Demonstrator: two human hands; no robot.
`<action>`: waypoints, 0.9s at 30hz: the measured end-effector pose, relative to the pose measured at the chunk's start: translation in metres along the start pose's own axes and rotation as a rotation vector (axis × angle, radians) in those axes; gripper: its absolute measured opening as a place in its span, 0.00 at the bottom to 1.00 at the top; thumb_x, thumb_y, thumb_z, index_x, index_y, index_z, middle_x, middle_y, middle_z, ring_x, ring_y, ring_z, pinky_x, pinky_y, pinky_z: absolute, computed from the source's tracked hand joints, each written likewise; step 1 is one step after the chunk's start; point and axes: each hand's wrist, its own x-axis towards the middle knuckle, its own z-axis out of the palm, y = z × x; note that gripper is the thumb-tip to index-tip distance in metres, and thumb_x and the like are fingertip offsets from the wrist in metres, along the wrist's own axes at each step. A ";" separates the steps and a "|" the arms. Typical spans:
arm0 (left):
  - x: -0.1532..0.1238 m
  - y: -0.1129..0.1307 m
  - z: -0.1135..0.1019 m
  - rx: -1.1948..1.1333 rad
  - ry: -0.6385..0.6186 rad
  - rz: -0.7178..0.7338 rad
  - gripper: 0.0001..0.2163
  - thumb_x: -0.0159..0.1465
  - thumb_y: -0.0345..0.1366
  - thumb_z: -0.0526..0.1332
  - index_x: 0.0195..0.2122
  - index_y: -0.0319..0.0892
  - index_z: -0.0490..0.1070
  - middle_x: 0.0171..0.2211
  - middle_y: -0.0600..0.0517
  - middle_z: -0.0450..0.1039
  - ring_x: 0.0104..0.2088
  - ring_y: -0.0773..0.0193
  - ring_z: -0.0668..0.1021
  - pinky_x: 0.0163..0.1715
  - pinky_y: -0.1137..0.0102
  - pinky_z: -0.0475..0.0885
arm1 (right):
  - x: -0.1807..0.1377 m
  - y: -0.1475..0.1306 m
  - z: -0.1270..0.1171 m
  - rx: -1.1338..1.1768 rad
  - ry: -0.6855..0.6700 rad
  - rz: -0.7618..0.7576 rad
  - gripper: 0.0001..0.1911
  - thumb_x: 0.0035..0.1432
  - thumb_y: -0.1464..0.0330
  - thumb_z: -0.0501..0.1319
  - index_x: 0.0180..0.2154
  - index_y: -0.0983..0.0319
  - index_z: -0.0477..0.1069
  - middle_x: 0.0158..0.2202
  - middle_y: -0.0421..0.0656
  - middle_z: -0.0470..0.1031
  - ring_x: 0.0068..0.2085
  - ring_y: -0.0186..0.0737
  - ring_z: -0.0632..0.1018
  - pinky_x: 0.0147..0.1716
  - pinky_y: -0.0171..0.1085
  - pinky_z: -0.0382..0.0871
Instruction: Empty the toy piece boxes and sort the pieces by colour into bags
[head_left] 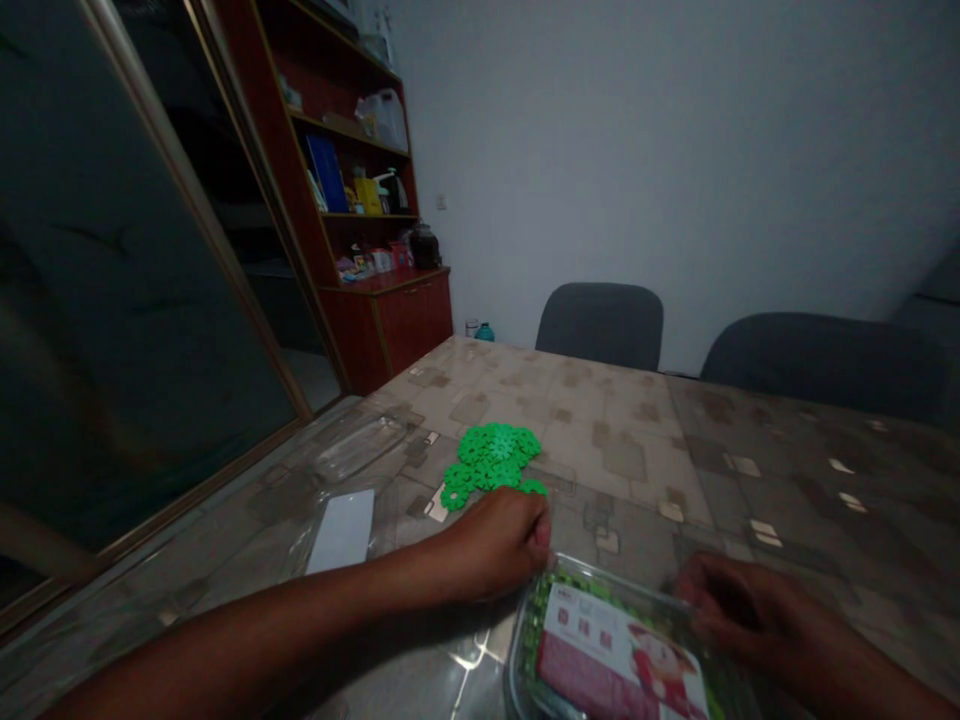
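A clear plastic box (622, 660) lies at the bottom of the head view, near the table's front. Green pieces show through its lid, beneath a printed label. My left hand (504, 540) has its fingers curled in at the box's far left corner. At the right edge of the box, my right hand (731, 605) is bent around the rim, its fingertips partly hidden in shadow. Just beyond my left hand sits a heap of bright green flower-shaped plastic pieces (491, 458), with a few at its front partly covered by that hand.
On the table (622, 450), left of the heap, are a clear plastic tray (360, 447) and a white card (342, 530) in clear plastic. Two dark chairs (600, 325) stand at the far side. A red-brown shelf cabinet (412, 320) and a sliding door (135, 300) are on the left.
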 end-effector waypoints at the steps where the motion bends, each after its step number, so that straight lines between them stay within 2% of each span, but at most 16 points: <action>1: 0.001 0.000 0.001 -0.015 -0.006 0.011 0.04 0.58 0.28 0.63 0.28 0.41 0.68 0.26 0.57 0.68 0.28 0.66 0.71 0.25 0.74 0.58 | 0.000 0.000 0.001 0.039 -0.014 -0.002 0.14 0.45 0.55 0.61 0.23 0.57 0.63 0.23 0.40 0.67 0.28 0.40 0.69 0.28 0.37 0.61; 4: 0.001 0.001 0.003 -0.090 -0.037 0.022 0.02 0.59 0.29 0.62 0.34 0.41 0.70 0.27 0.58 0.67 0.28 0.67 0.70 0.26 0.74 0.59 | -0.001 0.003 0.002 0.116 -0.074 -0.004 0.14 0.47 0.56 0.61 0.25 0.58 0.62 0.24 0.36 0.62 0.27 0.37 0.65 0.28 0.36 0.58; 6: 0.002 0.003 0.005 -0.146 -0.055 0.009 0.06 0.57 0.31 0.66 0.35 0.41 0.71 0.27 0.58 0.65 0.28 0.67 0.68 0.26 0.74 0.58 | -0.001 0.005 0.001 0.149 -0.092 -0.008 0.12 0.48 0.58 0.62 0.27 0.58 0.63 0.25 0.36 0.62 0.28 0.37 0.65 0.28 0.35 0.58; 10: 0.007 0.003 0.010 -0.248 -0.090 -0.040 0.11 0.51 0.30 0.71 0.33 0.40 0.71 0.27 0.59 0.62 0.28 0.67 0.65 0.26 0.74 0.56 | -0.002 0.005 -0.001 0.195 -0.085 -0.001 0.12 0.48 0.58 0.64 0.29 0.59 0.66 0.25 0.34 0.61 0.28 0.35 0.64 0.28 0.35 0.56; 14: 0.012 0.001 0.016 -0.364 -0.138 -0.143 0.14 0.47 0.29 0.71 0.31 0.40 0.68 0.26 0.60 0.61 0.28 0.67 0.64 0.25 0.74 0.56 | -0.002 -0.002 -0.005 0.197 -0.155 0.058 0.12 0.46 0.61 0.65 0.30 0.60 0.67 0.26 0.35 0.63 0.29 0.34 0.63 0.29 0.34 0.56; 20: 0.011 0.004 0.022 -0.443 -0.103 -0.127 0.13 0.46 0.26 0.68 0.29 0.41 0.66 0.24 0.61 0.61 0.27 0.67 0.65 0.25 0.74 0.56 | -0.004 -0.017 -0.011 0.137 -0.191 0.142 0.10 0.42 0.67 0.62 0.28 0.59 0.63 0.27 0.34 0.61 0.30 0.34 0.63 0.29 0.34 0.56; 24: 0.010 -0.002 0.024 -0.446 -0.020 -0.073 0.08 0.49 0.29 0.66 0.30 0.39 0.70 0.25 0.58 0.64 0.30 0.65 0.68 0.29 0.72 0.60 | -0.001 -0.018 -0.012 0.141 -0.238 0.136 0.10 0.41 0.67 0.62 0.27 0.59 0.62 0.26 0.33 0.60 0.30 0.33 0.62 0.29 0.34 0.54; 27: 0.007 -0.009 0.021 -0.431 -0.023 -0.090 0.07 0.52 0.31 0.65 0.31 0.39 0.69 0.25 0.58 0.64 0.29 0.66 0.68 0.28 0.72 0.60 | -0.001 -0.018 -0.012 0.136 -0.241 0.123 0.10 0.41 0.67 0.62 0.28 0.59 0.62 0.26 0.34 0.60 0.30 0.34 0.62 0.30 0.34 0.55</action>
